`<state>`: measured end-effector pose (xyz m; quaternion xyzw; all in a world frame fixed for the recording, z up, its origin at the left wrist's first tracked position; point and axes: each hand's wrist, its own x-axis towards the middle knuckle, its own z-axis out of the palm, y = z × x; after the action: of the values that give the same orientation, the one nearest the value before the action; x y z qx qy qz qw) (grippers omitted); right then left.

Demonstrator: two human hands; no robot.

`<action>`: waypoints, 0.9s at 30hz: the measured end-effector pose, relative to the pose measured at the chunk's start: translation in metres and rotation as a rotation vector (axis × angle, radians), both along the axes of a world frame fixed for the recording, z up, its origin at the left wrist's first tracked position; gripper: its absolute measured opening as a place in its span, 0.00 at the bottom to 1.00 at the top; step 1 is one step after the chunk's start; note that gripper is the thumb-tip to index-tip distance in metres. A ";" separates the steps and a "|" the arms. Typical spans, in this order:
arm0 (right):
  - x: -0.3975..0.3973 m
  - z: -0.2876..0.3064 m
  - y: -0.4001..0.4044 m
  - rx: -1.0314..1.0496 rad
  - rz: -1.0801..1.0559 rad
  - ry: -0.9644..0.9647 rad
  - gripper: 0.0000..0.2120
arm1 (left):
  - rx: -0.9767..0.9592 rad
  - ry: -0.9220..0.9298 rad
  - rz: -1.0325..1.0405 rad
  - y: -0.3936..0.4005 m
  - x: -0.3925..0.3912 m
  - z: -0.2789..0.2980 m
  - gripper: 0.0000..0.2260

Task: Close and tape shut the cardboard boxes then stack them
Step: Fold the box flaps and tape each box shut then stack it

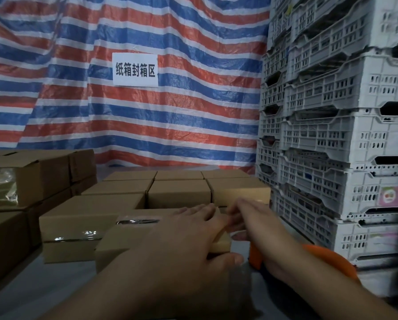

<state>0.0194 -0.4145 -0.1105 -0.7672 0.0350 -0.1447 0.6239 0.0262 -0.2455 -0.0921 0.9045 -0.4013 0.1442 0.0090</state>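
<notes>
A small cardboard box (114, 241) lies on the table in front of me, with clear tape (138, 221) shining across its top. My left hand (181, 236) lies flat over the box's right end, fingers straight on top and thumb against the near lower corner. My right hand (260, 222) reaches in from the right. Its straight, blurred fingers touch the top right edge of the same box. An orange tape dispenser (331, 257) lies under my right wrist, and neither hand holds it.
Closed cardboard boxes (177, 192) stand in rows behind the taped one, and another taped box (73, 222) sits to its left. More boxes (43, 174) are stacked at the left. White plastic crates (331, 135) tower at the right. A striped tarp (147, 123) hangs behind.
</notes>
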 end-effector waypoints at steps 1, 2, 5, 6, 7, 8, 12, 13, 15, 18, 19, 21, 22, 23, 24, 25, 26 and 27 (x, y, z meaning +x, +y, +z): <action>0.004 -0.006 0.003 0.024 0.003 0.021 0.18 | 0.003 0.005 -0.004 0.000 0.000 0.000 0.32; 0.006 -0.011 0.005 0.051 -0.001 0.032 0.18 | 0.003 0.007 -0.008 0.000 0.000 0.001 0.33; 0.009 -0.019 0.007 0.112 -0.010 0.043 0.18 | -0.015 -0.020 -0.018 0.001 -0.001 -0.001 0.33; 0.010 -0.020 0.008 0.115 -0.010 0.036 0.18 | -0.020 -0.030 -0.019 0.001 -0.002 -0.001 0.33; 0.011 -0.021 0.009 0.108 -0.019 0.025 0.18 | -0.024 -0.039 -0.018 0.001 -0.001 -0.003 0.34; 0.011 -0.021 0.010 0.092 -0.034 0.005 0.18 | -0.027 -0.048 -0.016 0.000 -0.001 -0.003 0.34; 0.018 -0.025 0.012 0.062 -0.044 -0.049 0.17 | -0.030 -0.063 -0.007 0.000 -0.002 -0.004 0.34; 0.019 -0.027 0.014 0.075 -0.033 -0.050 0.16 | -0.027 -0.054 -0.010 0.000 -0.002 -0.003 0.34; 0.019 -0.035 0.019 0.137 -0.010 -0.055 0.11 | -0.018 -0.036 -0.017 0.002 -0.003 -0.001 0.34; 0.016 -0.048 0.022 0.111 -0.014 -0.064 0.08 | -0.023 0.000 -0.021 0.004 -0.003 0.000 0.35; 0.016 -0.051 0.022 0.085 -0.026 -0.066 0.09 | -0.030 0.007 -0.019 0.003 -0.002 -0.001 0.36; 0.013 -0.055 0.022 0.152 -0.013 0.008 0.08 | -0.039 0.016 -0.007 0.002 -0.003 -0.001 0.38; 0.011 -0.056 0.022 0.169 -0.007 0.045 0.08 | -0.046 0.025 0.001 0.002 -0.003 0.000 0.39; 0.010 -0.055 0.023 0.169 -0.015 0.059 0.08 | -0.059 0.039 0.004 0.002 -0.004 0.000 0.40; 0.010 -0.053 0.023 0.136 -0.043 0.041 0.09 | -0.080 0.056 -0.002 0.003 -0.005 0.002 0.40; 0.011 -0.050 0.022 0.100 -0.081 -0.004 0.10 | -0.108 0.080 -0.013 0.004 -0.006 0.003 0.40; 0.011 -0.043 0.020 0.091 -0.123 -0.061 0.11 | -0.138 0.109 -0.025 0.005 -0.007 0.004 0.39; 0.011 -0.032 0.019 0.107 -0.159 -0.128 0.12 | -0.166 0.153 -0.034 0.006 -0.009 0.006 0.38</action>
<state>0.0303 -0.3951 -0.1422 -0.7168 0.0637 -0.2403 0.6515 0.0174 -0.2395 -0.0859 0.9020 -0.4014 0.1075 0.1169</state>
